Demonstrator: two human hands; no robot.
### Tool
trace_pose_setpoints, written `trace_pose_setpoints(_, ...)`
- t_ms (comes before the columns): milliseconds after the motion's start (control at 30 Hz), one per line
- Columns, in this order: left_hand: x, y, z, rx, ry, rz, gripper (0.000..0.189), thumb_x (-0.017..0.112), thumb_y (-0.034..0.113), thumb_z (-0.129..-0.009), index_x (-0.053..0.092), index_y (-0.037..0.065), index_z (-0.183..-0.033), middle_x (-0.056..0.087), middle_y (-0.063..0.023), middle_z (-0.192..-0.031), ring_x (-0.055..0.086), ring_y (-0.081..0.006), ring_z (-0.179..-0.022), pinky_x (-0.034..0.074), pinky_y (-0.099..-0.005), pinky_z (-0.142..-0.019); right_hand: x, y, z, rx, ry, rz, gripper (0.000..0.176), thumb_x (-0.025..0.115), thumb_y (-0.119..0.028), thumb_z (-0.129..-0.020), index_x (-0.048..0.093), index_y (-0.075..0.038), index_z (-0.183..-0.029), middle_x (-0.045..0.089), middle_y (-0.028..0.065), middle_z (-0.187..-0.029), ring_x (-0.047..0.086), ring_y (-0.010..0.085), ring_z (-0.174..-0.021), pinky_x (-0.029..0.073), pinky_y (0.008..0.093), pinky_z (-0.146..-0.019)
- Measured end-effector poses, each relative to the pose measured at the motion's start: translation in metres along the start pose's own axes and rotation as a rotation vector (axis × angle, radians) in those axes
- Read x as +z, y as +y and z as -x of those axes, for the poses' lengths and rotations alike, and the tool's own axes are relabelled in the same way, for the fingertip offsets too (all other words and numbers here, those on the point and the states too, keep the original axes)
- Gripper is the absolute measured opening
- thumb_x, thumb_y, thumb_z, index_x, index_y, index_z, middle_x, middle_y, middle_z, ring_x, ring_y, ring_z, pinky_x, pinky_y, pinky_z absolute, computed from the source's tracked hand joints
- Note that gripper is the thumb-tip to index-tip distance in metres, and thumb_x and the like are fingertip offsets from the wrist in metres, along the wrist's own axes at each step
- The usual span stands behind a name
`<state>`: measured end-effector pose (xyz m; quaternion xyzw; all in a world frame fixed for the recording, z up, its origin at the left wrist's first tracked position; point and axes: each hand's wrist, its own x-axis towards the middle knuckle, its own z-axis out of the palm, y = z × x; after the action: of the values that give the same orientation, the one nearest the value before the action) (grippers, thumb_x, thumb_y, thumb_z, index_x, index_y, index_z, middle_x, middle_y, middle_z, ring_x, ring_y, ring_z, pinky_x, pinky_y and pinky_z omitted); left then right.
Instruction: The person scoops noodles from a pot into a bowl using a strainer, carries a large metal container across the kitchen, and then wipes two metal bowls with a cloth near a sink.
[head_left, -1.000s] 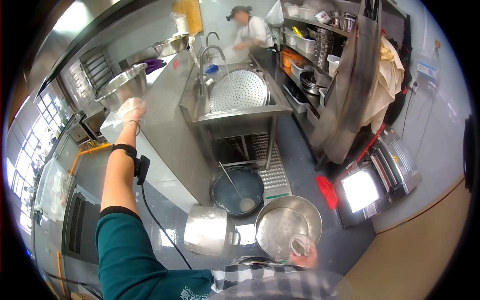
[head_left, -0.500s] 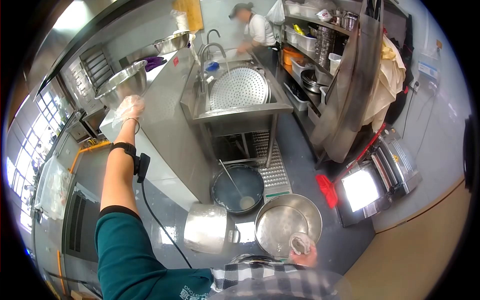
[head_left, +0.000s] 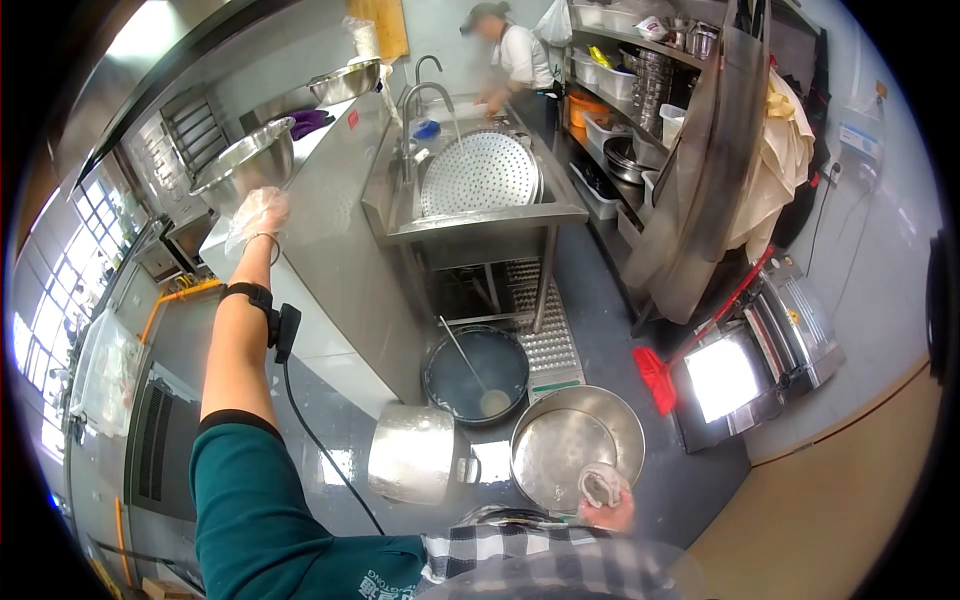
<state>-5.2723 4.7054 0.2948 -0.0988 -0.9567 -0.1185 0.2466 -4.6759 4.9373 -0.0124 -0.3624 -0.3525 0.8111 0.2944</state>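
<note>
At the left, my left hand (head_left: 263,212), in a clear plastic glove, is closed at the near side of a large steel mixing bowl (head_left: 243,165) over the end of the counter. The bowl is tilted, and my fingertips are partly hidden against it. Low in the view, my right hand (head_left: 612,514) grips a rolled greyish cloth (head_left: 602,484) near the rim of a wide steel pot (head_left: 565,450) on the floor. A black strap and a cable run along my left forearm.
A steel sink (head_left: 480,222) holds a perforated disc (head_left: 482,176) under a tap. Below stand a dark tub (head_left: 470,350) with a ladle and an overturned pot (head_left: 412,455). A co-worker (head_left: 520,62) bends beyond the sink. Shelves and a red dustpan (head_left: 654,382) are to the right.
Both my hands keep their places and holds. The co-worker's hands have shifted slightly by the far side of the sink.
</note>
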Motion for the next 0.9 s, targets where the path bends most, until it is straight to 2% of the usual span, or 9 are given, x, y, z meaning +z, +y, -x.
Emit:
trace_pose_setpoints(133,0.0,0.001,0.001,0.001,0.008,-0.007,0.028,0.045,0.029,-0.074,0.065,0.014,-0.085,0.061,-0.0122,-0.092,0.058,-0.0312,-0.087,0.046,-0.0399,-0.076,-0.009,0.007,-0.003,-0.035,-0.023,0.048,0.036,0.045,-0.014,-0.077,0.046,-0.002,-0.11,0.051,0.0104,-0.112,0.048,0.0237,-0.105,0.041,0.0409,-0.082)
trace_pose_setpoints(233,-0.002,0.003,0.002,0.009,0.006,-0.033,0.028,0.045,0.029,-0.073,0.065,0.013,-0.085,0.061,-0.0125,-0.091,0.058,-0.0312,-0.087,0.046,-0.0396,-0.076,-0.027,0.023,-0.014,-0.068,-0.058,-0.069,0.036,0.045,-0.014,-0.077,0.045,-0.001,-0.111,0.051,0.0103,-0.113,0.048,0.0238,-0.104,0.041,0.041,-0.082)
trace_pose_setpoints(333,-0.007,0.005,0.006,0.003,0.003,-0.02,0.029,0.044,0.029,-0.073,0.065,0.013,-0.086,0.061,-0.0129,-0.091,0.058,-0.0312,-0.087,0.046,-0.0394,-0.076,-0.026,0.019,-0.014,-0.079,-0.06,0.014,0.037,0.044,-0.015,-0.078,0.045,-0.001,-0.111,0.05,0.0103,-0.114,0.047,0.0237,-0.105,0.04,0.041,-0.082)
trace_pose_setpoints(400,-0.005,0.003,0.004,0.009,0.008,-0.009,0.029,0.044,0.028,-0.073,0.065,0.013,-0.086,0.061,-0.013,-0.092,0.058,-0.0313,-0.087,0.045,-0.0396,-0.076,-0.012,0.006,-0.01,0.208,0.065,-0.558,0.037,0.043,-0.017,-0.078,0.045,-0.001,-0.112,0.05,0.0103,-0.114,0.047,0.0233,-0.106,0.039,0.0408,-0.083)
trace_pose_setpoints(533,-0.003,0.001,0.003,0.002,0.01,0.007,0.029,0.043,0.027,-0.073,0.065,0.013,-0.086,0.061,-0.0131,-0.092,0.058,-0.0311,-0.088,0.045,-0.0399,-0.077,-0.008,0.004,-0.009,0.26,0.124,-0.609,0.038,0.041,-0.019,-0.079,0.045,-0.002,-0.112,0.05,0.0101,-0.114,0.046,0.0235,-0.106,0.038,0.0413,-0.084)
trace_pose_setpoints(600,0.0,-0.001,-0.001,0.007,-0.006,0.01,0.029,0.043,0.027,-0.073,0.065,0.013,-0.085,0.061,-0.0128,-0.092,0.057,-0.031,-0.088,0.045,-0.0402,-0.077,-0.013,0.01,-0.012,0.164,0.084,-0.428,0.038,0.039,-0.021,-0.079,0.046,-0.003,-0.113,0.05,0.0097,-0.114,0.046,0.0237,-0.107,0.038,0.0416,-0.083)
trace_pose_setpoints(733,0.003,-0.003,-0.002,0.016,0.015,0.001,0.028,0.043,0.027,-0.073,0.065,0.013,-0.086,0.061,-0.012,-0.093,0.057,-0.0309,-0.089,0.045,-0.0401,-0.076,-0.014,0.011,-0.012,0.161,0.098,-0.411,0.039,0.038,-0.023,-0.079,0.047,-0.004,-0.112,0.051,0.0092,-0.114,0.046,0.0237,-0.107,0.037,0.0413,-0.083)
trace_pose_setpoints(900,-0.001,0.0,0.0,-0.013,-0.015,0.006,0.028,0.044,0.028,-0.073,0.065,0.015,-0.086,0.061,-0.0109,-0.094,0.057,-0.0305,-0.089,0.045,-0.0399,-0.077,-0.007,0.005,-0.01,0.254,0.126,-0.578,0.038,0.039,-0.023,-0.079,0.048,-0.005,-0.112,0.051,0.0084,-0.114,0.046,0.0234,-0.107,0.037,0.0421,-0.082)
